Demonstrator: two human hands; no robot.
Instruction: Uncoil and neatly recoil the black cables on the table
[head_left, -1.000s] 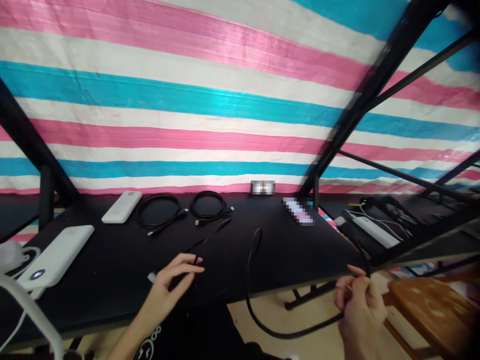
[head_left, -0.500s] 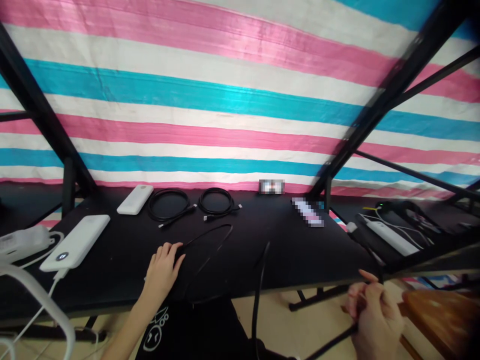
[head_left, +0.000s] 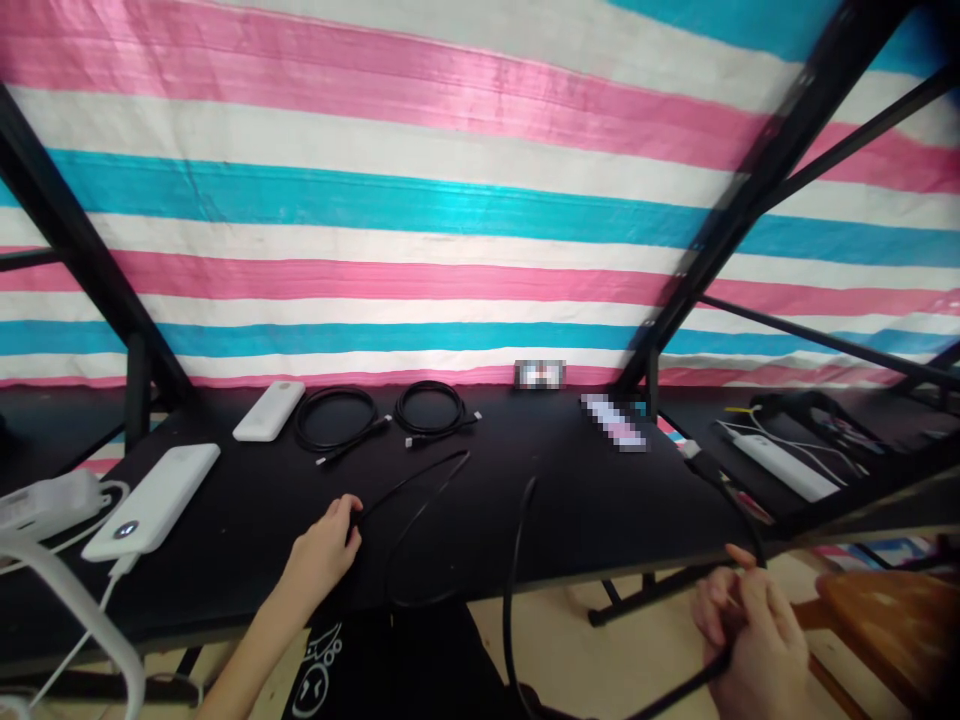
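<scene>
A loose black cable point(head_left: 511, 600) runs in wide loops between my two hands, partly over the table and partly below its front edge. My left hand point(head_left: 328, 545) rests at the table's front left with its fingers curled round one part of this cable. To the right, in front of the table edge, my right hand point(head_left: 754, 635) grips the other part; a light-coloured plug point(head_left: 691, 450) sticks up beyond it. Farther back lie two neatly coiled black cables, a left coil point(head_left: 330, 449) and a right coil point(head_left: 430, 384), with their plugs toward me.
Two white power banks lie left, one at the back point(head_left: 270, 411) and one nearer point(head_left: 154, 500) with a white cord plugged in. A white adapter point(head_left: 52, 498) sits beside it. Blurred-out items stand at the back right. Black frame bars flank the table point(head_left: 600, 510); a wooden stool point(head_left: 892, 620) stands right.
My left hand has drawn its fingers in closer round the cable and shifted slightly. The right hand stays nearly in place, while the plug beyond it has moved a little left. The view has tilted slightly.
</scene>
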